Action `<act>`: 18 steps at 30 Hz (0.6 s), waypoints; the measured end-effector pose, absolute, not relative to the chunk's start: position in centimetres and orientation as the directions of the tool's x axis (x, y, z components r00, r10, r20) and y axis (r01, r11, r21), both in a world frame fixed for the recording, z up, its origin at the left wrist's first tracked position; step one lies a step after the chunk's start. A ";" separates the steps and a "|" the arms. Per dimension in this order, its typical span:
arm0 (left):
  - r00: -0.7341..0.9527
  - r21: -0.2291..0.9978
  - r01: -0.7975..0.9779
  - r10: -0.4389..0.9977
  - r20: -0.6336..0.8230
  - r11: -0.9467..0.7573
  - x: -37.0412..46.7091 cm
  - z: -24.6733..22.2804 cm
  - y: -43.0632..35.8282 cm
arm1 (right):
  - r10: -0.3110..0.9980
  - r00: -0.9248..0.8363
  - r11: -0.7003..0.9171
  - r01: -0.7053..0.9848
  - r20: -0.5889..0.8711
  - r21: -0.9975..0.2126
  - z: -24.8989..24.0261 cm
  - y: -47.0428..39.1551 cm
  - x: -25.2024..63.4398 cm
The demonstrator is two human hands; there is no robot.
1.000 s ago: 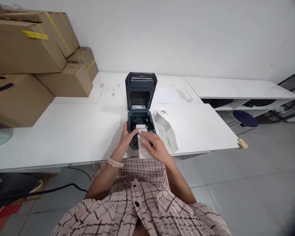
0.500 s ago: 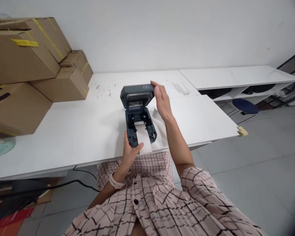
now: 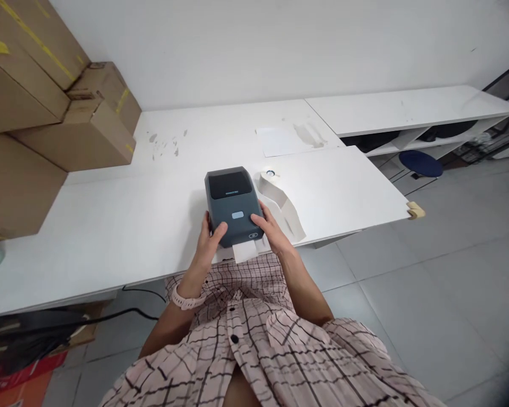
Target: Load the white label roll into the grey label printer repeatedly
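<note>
A dark blue-grey label printer rests on the white table near its front edge, its lid closed. A strip of white label paper sticks out of its front over the table edge. My left hand grips the printer's left front side, thumb on top. On the opposite side my right hand holds the right front corner, its thumb pressed on the lid. The roll inside is hidden by the lid. Just right of the printer lies a curled length of white paper strip with a small roll end.
Cardboard boxes with yellow tape are stacked at the table's left. A white sheet lies toward the wall. The white table has a padded corner at right. A blue stool stands beyond, and black cables hang below.
The printer's lid has swung down from raised to closed, covering the inside. My right hand has come down with it to the front right corner; my left hand stays on the left side.
</note>
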State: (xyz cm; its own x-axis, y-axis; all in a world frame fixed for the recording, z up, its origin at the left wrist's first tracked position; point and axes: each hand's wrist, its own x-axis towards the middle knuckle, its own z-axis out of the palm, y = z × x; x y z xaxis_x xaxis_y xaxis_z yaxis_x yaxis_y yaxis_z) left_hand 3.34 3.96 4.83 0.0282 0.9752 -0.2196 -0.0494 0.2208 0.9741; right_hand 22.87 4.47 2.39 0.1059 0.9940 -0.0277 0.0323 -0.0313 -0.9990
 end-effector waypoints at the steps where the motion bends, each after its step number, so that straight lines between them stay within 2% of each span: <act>1: 0.064 0.974 -0.056 0.975 -0.215 0.219 3.6 4.9 4.2 | 0.995 0.085 -0.048 -0.006 -0.048 -0.999 2.2 4.4 23.0; 5: 0.058 0.989 -0.048 0.989 -0.135 0.138 3.9 4.7 4.9 | 0.993 0.090 -0.067 -0.070 -0.073 -0.995 1.9 4.4 23.4; 9: 0.046 0.994 -0.031 0.993 -0.108 0.109 3.6 3.8 4.3 | 0.997 0.044 -0.066 -0.041 -0.068 -0.997 2.1 4.8 23.9; 12: -0.118 0.997 0.030 0.990 -0.073 0.077 3.4 2.4 1.5 | 0.997 0.028 -0.074 -0.045 -0.075 -0.996 2.2 4.8 23.9; 14: -0.279 0.988 0.145 0.960 -0.003 0.045 3.5 1.3 -0.9 | 0.997 0.036 -0.071 -0.063 -0.073 -0.995 2.2 4.7 23.6; 15: -0.271 0.982 0.181 0.963 -0.007 0.058 3.6 1.0 -1.9 | 0.997 0.042 -0.064 -0.068 -0.067 -0.996 2.2 4.7 23.5; 18: 0.058 0.962 0.101 0.964 -0.260 0.253 4.3 1.2 -3.1 | 0.998 0.056 -0.036 -0.058 -0.040 -0.998 2.2 4.5 23.1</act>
